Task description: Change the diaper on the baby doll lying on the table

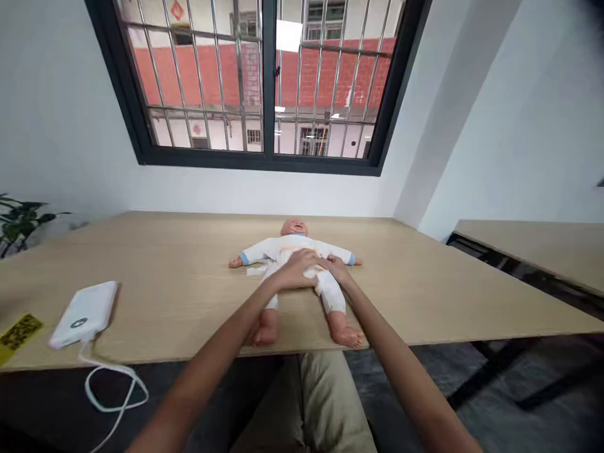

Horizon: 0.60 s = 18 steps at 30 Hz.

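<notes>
A baby doll (298, 242) lies on its back on the table, head towards the window and arms stretched out sideways. It wears a white outfit with light blue cuffs, and its feet are bare. My left hand (298, 269) curls over the doll's waist, thumb and fingers around white fabric. Close beside it, my right hand (336, 269) grips the outfit at the doll's hip, fingertips almost meeting the left ones. The hands partly cover the doll's middle. Next to the doll's side lies a small white strip (256, 270).
The wooden table (189, 251) reaches to the wall under a barred window (268, 157). At the left are a white power bank (87, 314) with a white cable (116, 409) hanging off the edge, a yellow label (19, 333) and a plant (23, 220). Another table (533, 242) stands right.
</notes>
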Available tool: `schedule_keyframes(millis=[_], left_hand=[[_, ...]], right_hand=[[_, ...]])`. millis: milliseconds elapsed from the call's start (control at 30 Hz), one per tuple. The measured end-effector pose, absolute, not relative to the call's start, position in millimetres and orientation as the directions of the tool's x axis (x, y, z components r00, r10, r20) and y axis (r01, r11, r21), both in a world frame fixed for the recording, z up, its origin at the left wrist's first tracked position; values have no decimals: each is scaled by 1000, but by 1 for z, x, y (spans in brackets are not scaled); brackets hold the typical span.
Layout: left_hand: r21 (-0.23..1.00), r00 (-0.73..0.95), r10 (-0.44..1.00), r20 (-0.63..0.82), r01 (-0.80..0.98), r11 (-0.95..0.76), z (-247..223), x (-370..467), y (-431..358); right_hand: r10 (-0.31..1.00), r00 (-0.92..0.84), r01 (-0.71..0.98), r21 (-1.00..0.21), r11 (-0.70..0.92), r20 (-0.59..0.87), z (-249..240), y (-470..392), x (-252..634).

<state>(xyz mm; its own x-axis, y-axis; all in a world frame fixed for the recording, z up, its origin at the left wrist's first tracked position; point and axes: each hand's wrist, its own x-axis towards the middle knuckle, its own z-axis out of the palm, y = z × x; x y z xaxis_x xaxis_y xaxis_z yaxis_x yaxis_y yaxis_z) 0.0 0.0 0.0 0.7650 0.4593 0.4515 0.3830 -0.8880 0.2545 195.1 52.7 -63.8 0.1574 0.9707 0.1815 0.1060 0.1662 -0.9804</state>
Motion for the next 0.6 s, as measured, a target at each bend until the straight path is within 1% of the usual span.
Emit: schedule_keyframes(millis=[100,167,267,367,500,600], left_hand=[[195,880,357,312,309,-931,-7,22,-9],[136,891,352,285,326,-936,-11,30,-13],[6,860,385,335,406,-914,-18,32,-18],[-112,818,430,382,503,-857,-21,28,-20],[-156,730,546,411,647,-746,-25,27,-22],[-169,703,579,413,684,-710,-29,34,-23]], right_hand=[[970,158,98,-980,173,187,-62,52,199],[968,164,87,-980,179,192,-62,50,202],[962,186,60,-980,190,198,-63,47,205],[955,216,25,-979,201,201,-63,45,205],[949,241,-20,-977,214,203,-64,46,206],[922,335,-57,-972,227,196,-66,48,210]])
